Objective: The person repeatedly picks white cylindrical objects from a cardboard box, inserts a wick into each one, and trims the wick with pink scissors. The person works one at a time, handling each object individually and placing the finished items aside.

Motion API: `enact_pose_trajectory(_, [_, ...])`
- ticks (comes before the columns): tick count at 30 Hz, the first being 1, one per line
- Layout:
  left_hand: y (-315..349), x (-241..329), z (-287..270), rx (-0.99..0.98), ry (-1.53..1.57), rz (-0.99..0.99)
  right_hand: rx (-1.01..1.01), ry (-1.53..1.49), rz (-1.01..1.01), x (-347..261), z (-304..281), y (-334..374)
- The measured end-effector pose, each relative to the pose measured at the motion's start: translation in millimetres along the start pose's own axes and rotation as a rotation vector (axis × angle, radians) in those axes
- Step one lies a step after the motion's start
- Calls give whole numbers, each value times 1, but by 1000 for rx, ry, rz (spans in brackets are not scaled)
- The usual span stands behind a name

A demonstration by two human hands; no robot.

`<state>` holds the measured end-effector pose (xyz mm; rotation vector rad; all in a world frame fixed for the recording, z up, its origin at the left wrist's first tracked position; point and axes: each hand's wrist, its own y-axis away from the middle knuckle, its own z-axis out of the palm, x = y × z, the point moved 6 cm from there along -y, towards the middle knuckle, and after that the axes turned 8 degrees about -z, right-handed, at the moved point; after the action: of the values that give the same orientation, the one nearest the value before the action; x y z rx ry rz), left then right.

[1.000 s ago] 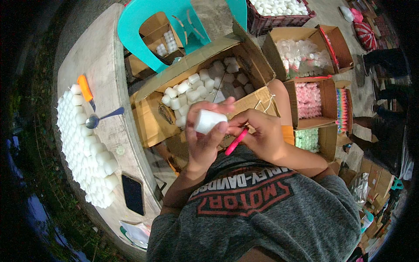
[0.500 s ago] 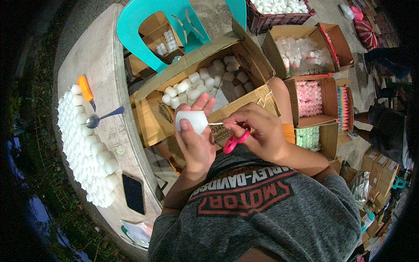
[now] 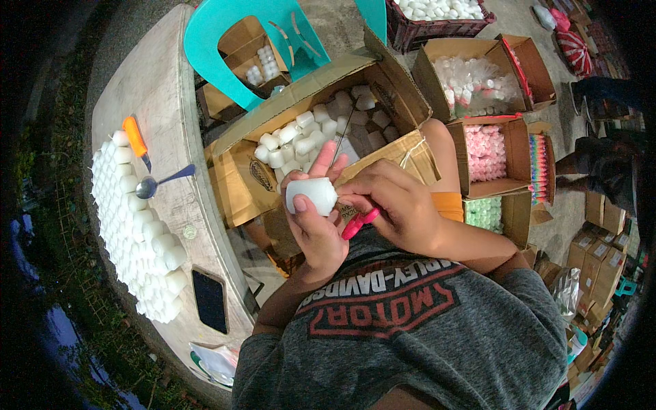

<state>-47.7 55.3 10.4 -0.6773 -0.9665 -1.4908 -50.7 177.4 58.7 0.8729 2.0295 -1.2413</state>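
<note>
My left hand (image 3: 316, 232) is closed round a short white candle (image 3: 309, 196), thumb across its side, above the near edge of a cardboard box. At the candle's right end, the fingertips of my right hand (image 3: 400, 208) pinch its wick, which they mostly hide. Pink-handled scissors (image 3: 357, 224) hang from the fingers of that same hand; their blades are not visible. Inside the open cardboard box (image 3: 232, 184) lie many loose white candles (image 3: 301, 134) and a long thin rod (image 3: 347, 123).
On the table (image 3: 154, 82) at left are rows of white candles (image 3: 133, 239), an orange-handled knife (image 3: 135, 139), a spoon (image 3: 164, 182) and a phone (image 3: 209, 301). A teal chair (image 3: 205, 41) stands beyond. Boxes of pink pieces (image 3: 485, 152) and green pieces (image 3: 482, 216) sit at right.
Both hands have shifted slightly right with the candle. My right fingertips have closed in on the candle's end, so the wick shows less. The scissor handles have tilted and moved a little left.
</note>
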Motion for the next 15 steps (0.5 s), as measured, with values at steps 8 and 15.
enact_pose_trajectory(8, [-4,9,-9,31,-42,80,91,14,45,2,-9,5])
enact_pose_trajectory(15, [9,-4,-3,24,52,-22,71,10,-14,-2,-7,0])
